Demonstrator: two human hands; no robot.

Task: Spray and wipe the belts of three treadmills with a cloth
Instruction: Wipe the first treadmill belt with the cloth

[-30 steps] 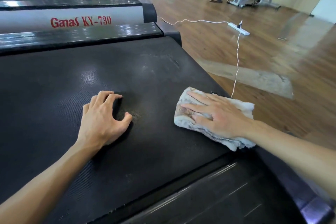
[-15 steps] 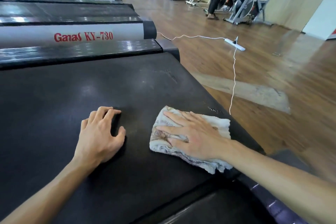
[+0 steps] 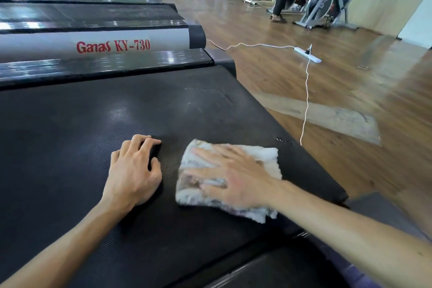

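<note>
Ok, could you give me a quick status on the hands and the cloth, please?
Right hand flat on cloth, pressing it to belt. Left hand braced on belt, holding nothing. No spray bottle in view. Nothing in the way.

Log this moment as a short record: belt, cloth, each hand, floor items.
belt: black treadmill belt, under both hands
cloth: white cloth, flat on the belt near its right edge
right hand: right hand pressed flat on the cloth, fingers spread
left hand: left hand resting on the bare belt, fingers bent, holding nothing
spray bottle: not in view
floor: white power strip with cord on wood floor
</note>
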